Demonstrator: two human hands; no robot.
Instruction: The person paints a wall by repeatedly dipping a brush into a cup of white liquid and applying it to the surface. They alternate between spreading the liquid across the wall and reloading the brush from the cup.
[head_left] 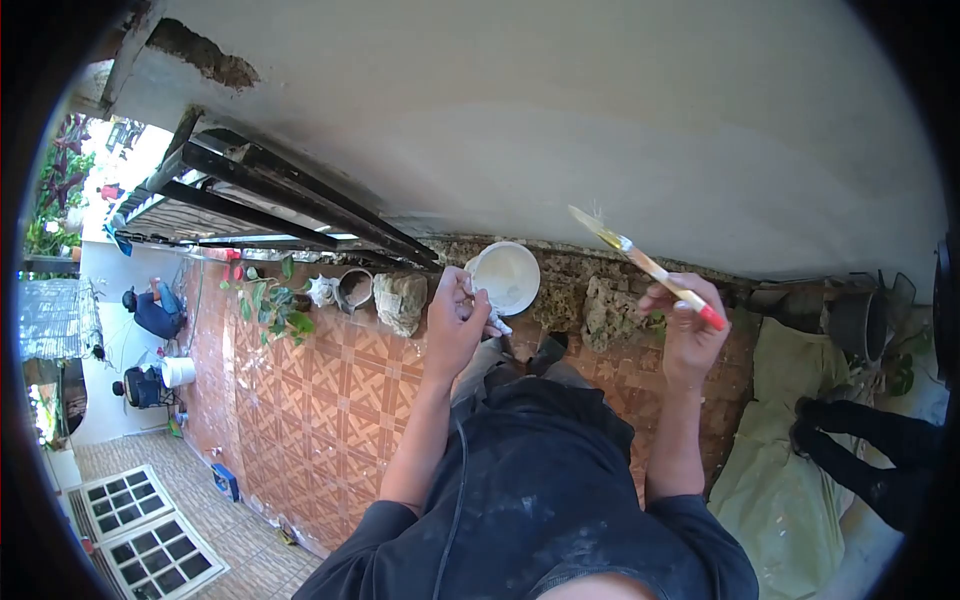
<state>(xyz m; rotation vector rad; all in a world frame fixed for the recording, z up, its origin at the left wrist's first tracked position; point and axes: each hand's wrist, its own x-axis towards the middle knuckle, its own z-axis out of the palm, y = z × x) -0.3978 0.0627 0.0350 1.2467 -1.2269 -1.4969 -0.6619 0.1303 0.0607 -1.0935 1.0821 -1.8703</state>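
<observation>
My right hand [690,325] is closed around the wooden handle of a paintbrush [655,270] with a red end. Its pale bristles point up and left, close to the wall [660,150]. My left hand [455,318] is closed, its fingers at the near left edge of a white bucket [508,278] with whitish contents. A whitish crumpled rag [497,322] pokes out below those fingers. Part of the left grip is hidden behind the fingers.
Rough stones [610,312], a pot [355,287] and a leafy plant [275,305] line the wall's foot. A black metal railing [280,185] juts from the left. A person in black trousers [870,440] stands on a green sheet [780,480]; another person [155,310] is far left.
</observation>
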